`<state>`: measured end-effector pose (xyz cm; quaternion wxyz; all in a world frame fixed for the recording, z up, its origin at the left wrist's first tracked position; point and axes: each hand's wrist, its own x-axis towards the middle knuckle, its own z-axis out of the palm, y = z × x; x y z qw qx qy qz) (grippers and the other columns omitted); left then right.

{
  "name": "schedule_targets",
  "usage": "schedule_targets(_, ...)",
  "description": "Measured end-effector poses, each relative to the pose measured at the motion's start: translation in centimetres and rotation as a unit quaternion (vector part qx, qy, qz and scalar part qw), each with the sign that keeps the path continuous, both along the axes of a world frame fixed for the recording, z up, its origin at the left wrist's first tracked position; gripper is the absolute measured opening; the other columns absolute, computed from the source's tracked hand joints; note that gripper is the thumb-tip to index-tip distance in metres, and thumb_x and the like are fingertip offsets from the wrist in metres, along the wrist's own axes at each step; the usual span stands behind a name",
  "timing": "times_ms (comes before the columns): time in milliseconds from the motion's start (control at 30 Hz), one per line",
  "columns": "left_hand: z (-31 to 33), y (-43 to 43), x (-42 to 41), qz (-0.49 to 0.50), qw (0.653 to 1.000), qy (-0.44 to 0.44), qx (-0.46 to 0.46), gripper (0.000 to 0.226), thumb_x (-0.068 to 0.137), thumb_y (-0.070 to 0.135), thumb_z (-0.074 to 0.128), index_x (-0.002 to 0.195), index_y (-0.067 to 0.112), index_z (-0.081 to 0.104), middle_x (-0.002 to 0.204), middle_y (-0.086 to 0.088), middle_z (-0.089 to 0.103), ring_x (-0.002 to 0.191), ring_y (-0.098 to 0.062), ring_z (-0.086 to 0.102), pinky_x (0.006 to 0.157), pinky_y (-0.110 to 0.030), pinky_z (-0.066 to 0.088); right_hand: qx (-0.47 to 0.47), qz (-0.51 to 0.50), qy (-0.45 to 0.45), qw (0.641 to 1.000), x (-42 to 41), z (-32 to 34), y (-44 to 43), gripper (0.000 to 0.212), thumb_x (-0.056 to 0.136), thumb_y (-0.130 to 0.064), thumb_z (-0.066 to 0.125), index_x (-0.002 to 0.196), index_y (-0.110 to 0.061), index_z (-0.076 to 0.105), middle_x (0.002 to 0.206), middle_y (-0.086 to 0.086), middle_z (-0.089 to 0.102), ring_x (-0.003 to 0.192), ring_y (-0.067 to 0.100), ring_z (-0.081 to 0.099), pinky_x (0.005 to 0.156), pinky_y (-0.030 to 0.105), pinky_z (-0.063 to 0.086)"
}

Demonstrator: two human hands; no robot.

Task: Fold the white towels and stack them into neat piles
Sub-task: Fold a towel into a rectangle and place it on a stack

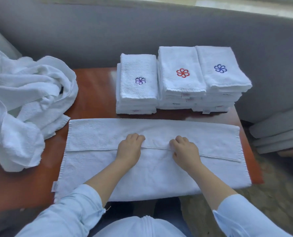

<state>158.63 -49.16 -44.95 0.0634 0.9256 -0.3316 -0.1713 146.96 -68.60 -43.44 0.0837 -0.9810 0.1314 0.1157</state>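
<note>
A white towel (94, 161) lies spread across the reddish-brown table (94, 93), its far long edge folded over toward me. My left hand (129, 149) and my right hand (185, 151) sit side by side at the middle of that folded edge, fingers curled and pinching the hem. Behind the towel stand three piles of folded white towels: a low pile with a purple flower (138, 82), a taller pile with a red flower (180, 76), and one with a blue flower (222, 71).
A heap of unfolded white towels (24, 103) covers the table's left side and hangs over its edge. A grey sofa (108, 31) runs behind the table. Grey cushions (279, 132) are stacked on the floor at the right.
</note>
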Motion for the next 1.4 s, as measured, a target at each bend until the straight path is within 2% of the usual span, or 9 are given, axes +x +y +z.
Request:
schedule_targets(233, 0.8, -2.5, -1.2, 0.093, 0.994, -0.018, 0.057, 0.034, 0.092, 0.001, 0.047, 0.118, 0.023, 0.056, 0.12, 0.005, 0.051, 0.111, -0.017, 0.045, 0.067, -0.028, 0.037, 0.032, 0.128, -0.005, 0.991, 1.4, 0.0, -4.6, 0.028, 0.059, 0.007, 0.064, 0.084, -0.006, 0.062, 0.076, 0.009, 0.058, 0.062, 0.031, 0.056, 0.052, 0.031, 0.035)
schedule_targets(367, 1.1, -3.2, -2.3, 0.107, 0.991, -0.024, 0.082, 0.03, 0.09, 0.004, 0.05, 0.114, 0.02, 0.059, 0.118, 0.003, 0.05, 0.113, -0.017, 0.045, 0.072, -0.025, 0.035, 0.023, 0.194, 0.054, 0.979, 1.0, -0.3, -7.3, 0.035, 0.077, -0.003, 0.051, 0.108, -0.017, 0.058, 0.102, 0.001, 0.058, 0.093, 0.027, 0.055, 0.067, 0.031, 0.028)
schedule_targets(467, 1.2, -4.5, -3.4, 0.125, 0.99, -0.021, 0.063, 0.029, 0.087, 0.013, 0.054, 0.114, 0.021, 0.059, 0.117, 0.003, 0.049, 0.112, -0.017, 0.046, 0.078, -0.024, 0.035, 0.022, 0.174, 0.058, 0.983, -1.0, -0.5, -8.9, 0.042, 0.074, -0.001, 0.05, 0.113, -0.017, 0.053, 0.106, 0.001, 0.055, 0.098, 0.027, 0.05, 0.069, 0.031, 0.023)
schedule_targets(633, 0.9, -10.3, -5.8, 0.036, 0.999, 0.028, -0.005, 0.045, 0.085, 0.02, 0.057, 0.129, 0.024, 0.052, 0.13, 0.005, 0.043, 0.124, -0.015, 0.04, 0.085, -0.022, 0.038, -0.058, 0.136, 0.015, 0.989, -4.8, 0.5, -12.7, 0.05, 0.041, 0.003, 0.074, 0.086, -0.014, 0.061, 0.08, 0.003, 0.054, 0.071, 0.025, 0.052, 0.06, 0.03, 0.027)
schedule_targets(833, 0.8, -17.6, -8.5, -0.045, 0.998, 0.043, -0.011, 0.049, 0.084, 0.019, 0.058, 0.133, 0.023, 0.049, 0.134, 0.003, 0.041, 0.128, -0.018, 0.037, 0.087, -0.026, 0.038, -0.063, 0.083, -0.037, 0.994, -7.3, 1.7, -17.6, 0.041, 0.036, 0.016, 0.069, 0.064, -0.011, 0.055, 0.063, 0.005, 0.049, 0.057, 0.023, 0.039, 0.053, 0.032, 0.025)
schedule_targets(933, 0.9, -19.3, -9.1, -0.048, 0.998, 0.048, -0.003, 0.049, 0.084, 0.02, 0.059, 0.132, 0.022, 0.049, 0.133, 0.002, 0.041, 0.127, -0.018, 0.038, 0.086, -0.028, 0.04, -0.058, 0.095, -0.075, 0.991, -7.5, 2.3, -18.9, 0.041, 0.032, 0.017, 0.066, 0.061, -0.01, 0.055, 0.062, 0.005, 0.049, 0.056, 0.027, 0.047, 0.05, 0.033, 0.031)
schedule_targets(1133, 1.0, -20.7, -9.5, -0.045, 0.998, 0.046, 0.023, 0.049, 0.083, 0.039, 0.058, 0.128, 0.023, 0.05, 0.129, 0.003, 0.04, 0.123, -0.018, 0.038, 0.088, -0.028, 0.041, -0.029, 0.077, 0.104, 0.991, -9.2, 0.5, -20.8, 0.017, 0.078, -0.01, 0.053, 0.091, -0.019, 0.05, 0.092, 0.0, 0.046, 0.093, 0.024, 0.046, 0.073, 0.032, 0.024)
schedule_targets(1267, 1.4, -21.5, -9.2, -0.041, 0.999, 0.021, 0.003, 0.04, 0.09, 0.046, 0.051, 0.121, 0.023, 0.058, 0.124, 0.004, 0.045, 0.118, -0.016, 0.042, 0.088, -0.029, 0.042, 0.026, 0.003, 0.037, 0.999, -9.0, 0.5, -20.3, 0.029, 0.084, -0.046, 0.05, 0.091, -0.018, 0.056, 0.09, -0.004, 0.046, 0.091, 0.022, 0.046, 0.073, 0.033, 0.027)
schedule_targets(1400, 1.4, -23.0, -8.8, -0.077, 0.997, -0.009, -0.009, 0.037, 0.096, 0.035, 0.051, 0.13, 0.023, 0.051, 0.139, 0.002, 0.04, 0.129, -0.019, 0.037, 0.091, -0.027, 0.039, 0.075, -0.063, -0.011, 0.995, -7.7, 0.4, -19.3, 0.031, 0.094, -0.028, 0.046, 0.123, -0.018, 0.053, 0.121, -0.001, 0.051, 0.11, 0.023, 0.047, 0.084, 0.034, 0.037)
